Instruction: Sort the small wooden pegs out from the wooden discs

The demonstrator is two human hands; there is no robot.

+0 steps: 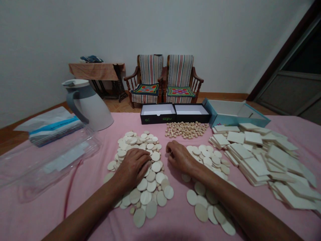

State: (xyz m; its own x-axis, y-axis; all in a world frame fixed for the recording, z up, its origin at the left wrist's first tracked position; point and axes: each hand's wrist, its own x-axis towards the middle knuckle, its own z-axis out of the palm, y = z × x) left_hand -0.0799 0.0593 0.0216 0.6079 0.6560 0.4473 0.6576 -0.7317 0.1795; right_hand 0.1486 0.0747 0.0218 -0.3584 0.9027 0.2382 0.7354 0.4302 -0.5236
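Two bare hands work at loose wooden pieces on a pink cloth (173, 221) in the head view, the only one there is. The left hand (132, 165) lies palm down on the left pile of round discs (155, 156), its fingers side by side and bent downward; whether it grips a disc beneath, I cannot tell. The right hand (180, 156) curls its fingers at the inner edge of the right pile of discs (207, 161), near the gap between the piles, and what is between its fingertips, if anything, is hidden. Small wooden pieces (132, 210) lie among the near discs of the left pile, while a heap of similar small pieces (187, 130) sits beyond the right hand, in front of two black boxes (152, 119). Square tiles (255, 164) are stacked loosely off to the right. Good handling here probably means light fingertips: thin, overlapping discs are likely to slide if pressed from above, so spreading them into a single layer should bare the small pieces underneath. Lifting a disc by its rim looks surer than raking, and keeping the right forearm raised should avoid dragging the discs below it.
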